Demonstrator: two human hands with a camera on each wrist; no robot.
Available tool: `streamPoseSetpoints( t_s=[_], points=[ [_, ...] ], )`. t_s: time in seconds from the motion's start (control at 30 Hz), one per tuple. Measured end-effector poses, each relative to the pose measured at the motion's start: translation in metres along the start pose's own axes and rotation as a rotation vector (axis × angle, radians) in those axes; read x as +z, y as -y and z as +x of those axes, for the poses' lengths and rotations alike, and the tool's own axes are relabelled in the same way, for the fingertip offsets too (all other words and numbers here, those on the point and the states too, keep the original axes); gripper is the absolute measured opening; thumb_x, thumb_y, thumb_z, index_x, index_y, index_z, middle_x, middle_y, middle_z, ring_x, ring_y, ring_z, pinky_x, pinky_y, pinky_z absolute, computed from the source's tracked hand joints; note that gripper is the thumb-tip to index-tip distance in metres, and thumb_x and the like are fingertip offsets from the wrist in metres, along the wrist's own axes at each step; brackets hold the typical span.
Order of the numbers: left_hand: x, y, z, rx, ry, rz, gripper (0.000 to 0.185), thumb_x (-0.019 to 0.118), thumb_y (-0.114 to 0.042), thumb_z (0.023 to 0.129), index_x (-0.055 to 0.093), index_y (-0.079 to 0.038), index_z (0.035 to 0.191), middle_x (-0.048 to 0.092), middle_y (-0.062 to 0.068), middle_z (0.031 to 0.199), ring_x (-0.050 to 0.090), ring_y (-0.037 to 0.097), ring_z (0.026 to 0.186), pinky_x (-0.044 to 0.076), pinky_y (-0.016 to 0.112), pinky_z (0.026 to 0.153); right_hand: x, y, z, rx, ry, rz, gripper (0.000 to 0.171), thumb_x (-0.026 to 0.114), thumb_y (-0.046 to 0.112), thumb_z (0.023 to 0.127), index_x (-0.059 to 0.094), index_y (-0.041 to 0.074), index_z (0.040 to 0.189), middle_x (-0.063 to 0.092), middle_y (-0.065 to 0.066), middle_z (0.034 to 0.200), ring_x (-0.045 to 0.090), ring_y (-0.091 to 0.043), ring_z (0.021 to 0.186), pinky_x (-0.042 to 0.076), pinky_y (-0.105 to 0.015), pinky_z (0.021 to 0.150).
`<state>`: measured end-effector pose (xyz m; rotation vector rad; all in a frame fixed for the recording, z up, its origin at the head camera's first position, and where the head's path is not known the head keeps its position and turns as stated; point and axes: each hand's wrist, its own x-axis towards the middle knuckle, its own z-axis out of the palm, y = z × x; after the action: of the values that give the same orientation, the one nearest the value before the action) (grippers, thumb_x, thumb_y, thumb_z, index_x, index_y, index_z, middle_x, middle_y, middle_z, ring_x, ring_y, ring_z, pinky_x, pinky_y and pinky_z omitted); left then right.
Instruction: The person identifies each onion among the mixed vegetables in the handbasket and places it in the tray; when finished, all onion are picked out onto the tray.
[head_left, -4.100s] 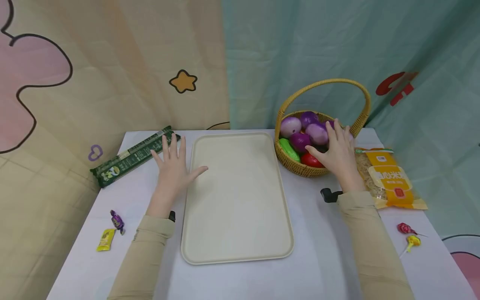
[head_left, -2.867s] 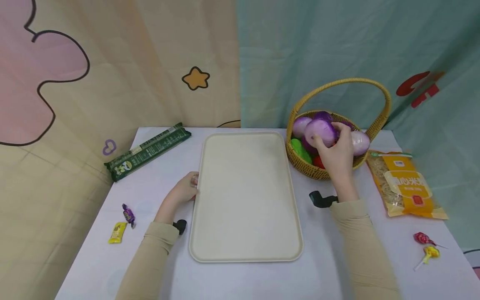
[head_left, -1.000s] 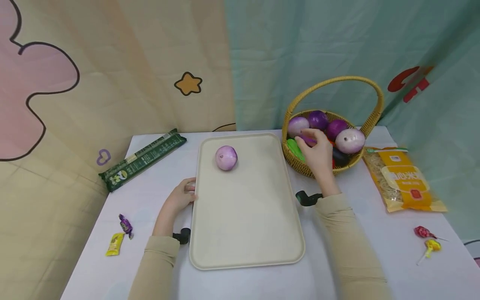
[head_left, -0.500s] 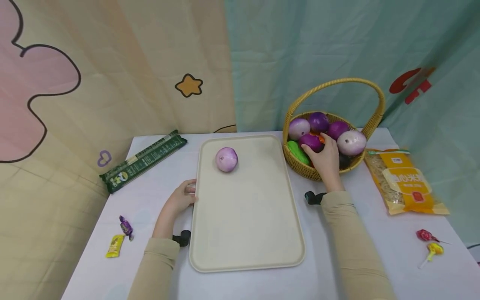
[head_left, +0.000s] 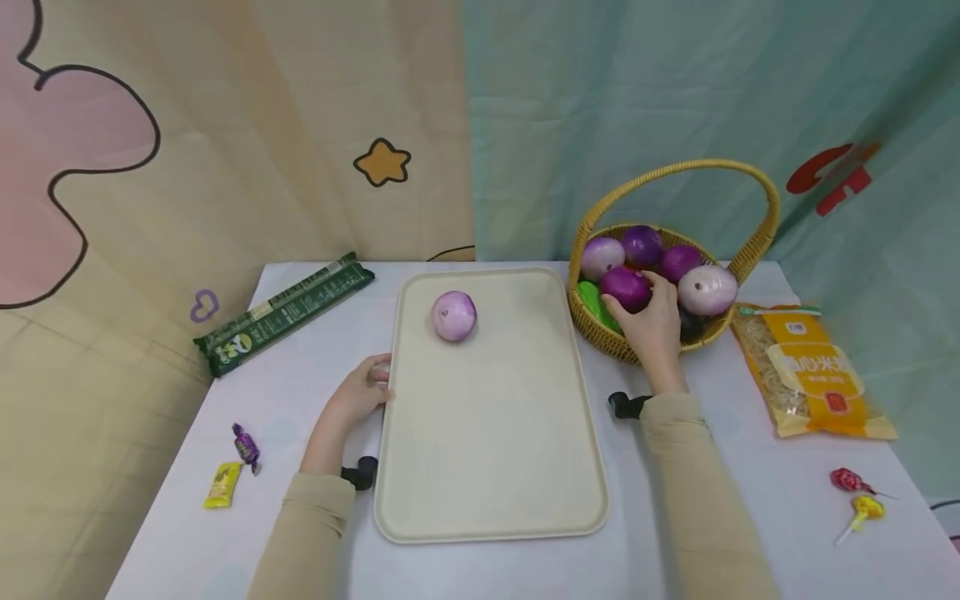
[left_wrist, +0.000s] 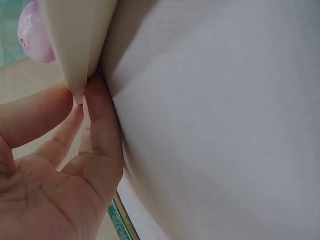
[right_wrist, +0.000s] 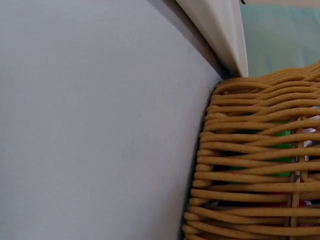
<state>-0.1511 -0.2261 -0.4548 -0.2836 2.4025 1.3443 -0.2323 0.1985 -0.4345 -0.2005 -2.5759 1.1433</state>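
Observation:
My left hand pinches the left rim of a cream tray; in the left wrist view thumb and fingers lie on either side of that rim. One pale purple onion sits near the tray's far left corner. Over the wicker basket, my right hand grips a dark purple onion between thumb and fingers. Around it lie a white-purple onion, other purple round vegetables and a green vegetable. The right wrist view shows only the basket's woven side, not the hand.
A dark green packet lies at the back left, with a purple candy and a yellow candy nearer. To the right are an orange noodle bag, a red lollipop and a yellow lollipop. The basket's tall handle arches up.
The pale purple onion has gone from basket to tray. My left hand came down onto the tray's rim. My right hand returned to the basket and took hold of the dark purple onion.

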Motion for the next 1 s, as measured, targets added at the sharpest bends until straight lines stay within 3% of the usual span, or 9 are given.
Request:
streamPoseSetpoints(
  t_s=[0.1,0.23,0.33,0.43,0.53,0.77,1.0],
  points=[
    [-0.003,-0.003,0.001,0.009,0.01,0.011,0.064,0.053,0.001,0.093,0.031,-0.006,0.153,0.047,0.027,0.136,0.053,0.039,0.121,0.049,0.044,0.097,0.002,0.003,-0.006,-0.067,-0.068,0.1,0.071,0.076,0.033,0.084,0.042,0.003,0.139,0.04,-0.021,0.138,0.041,-0.035,0.129,0.034,-0.053,0.113],
    [-0.006,-0.005,0.002,0.017,0.011,0.028,0.063,0.053,0.001,0.093,0.031,-0.005,0.152,0.048,0.028,0.135,0.054,0.039,0.12,0.049,0.044,0.095,0.009,0.022,-0.019,-0.224,-0.101,0.22,0.067,0.08,0.02,0.08,0.047,0.0,0.134,0.042,-0.021,0.134,0.042,-0.033,0.125,0.038,-0.052,0.108],
    [-0.007,-0.005,0.001,0.02,0.015,0.026,0.064,0.052,0.002,0.093,0.031,-0.004,0.152,0.048,0.028,0.134,0.054,0.039,0.119,0.05,0.043,0.094,0.022,0.046,-0.029,-0.337,-0.054,0.262,0.066,0.083,0.017,0.077,0.05,0.0,0.132,0.046,-0.021,0.134,0.046,-0.033,0.124,0.043,-0.051,0.105],
    [-0.006,-0.005,0.001,0.019,0.012,0.027,0.064,0.053,0.002,0.092,0.031,-0.004,0.152,0.048,0.028,0.133,0.054,0.039,0.118,0.05,0.042,0.092,0.042,0.066,-0.035,-0.374,0.049,0.243,0.068,0.085,0.02,0.077,0.052,0.004,0.135,0.048,-0.018,0.136,0.049,-0.031,0.123,0.046,-0.049,0.102],
    [-0.006,-0.004,0.001,0.002,0.003,0.034,0.065,0.053,0.001,0.092,0.031,-0.006,0.152,0.049,0.027,0.134,0.054,0.038,0.118,0.049,0.041,0.093,0.067,0.074,-0.033,-0.335,0.16,0.216,0.069,0.084,0.023,0.078,0.051,0.007,0.137,0.048,-0.014,0.139,0.048,-0.028,0.127,0.045,-0.046,0.106],
    [-0.002,-0.004,0.0,0.005,0.003,0.027,0.064,0.054,0.001,0.092,0.031,-0.004,0.152,0.049,0.028,0.133,0.055,0.038,0.116,0.049,0.041,0.091,0.103,0.073,-0.025,-0.106,0.317,0.156,0.077,0.08,0.029,0.083,0.041,0.006,0.145,0.046,-0.016,0.143,0.043,-0.031,0.133,0.036,-0.047,0.113],
    [0.0,-0.004,-0.002,-0.001,0.003,0.003,0.064,0.054,0.002,0.093,0.03,-0.004,0.152,0.049,0.028,0.132,0.055,0.037,0.114,0.05,0.038,0.088,0.122,0.071,-0.021,-0.065,0.401,0.13,0.075,0.079,0.024,0.084,0.039,-0.001,0.141,0.043,-0.021,0.143,0.044,-0.033,0.132,0.036,-0.045,0.114]
  ],
)
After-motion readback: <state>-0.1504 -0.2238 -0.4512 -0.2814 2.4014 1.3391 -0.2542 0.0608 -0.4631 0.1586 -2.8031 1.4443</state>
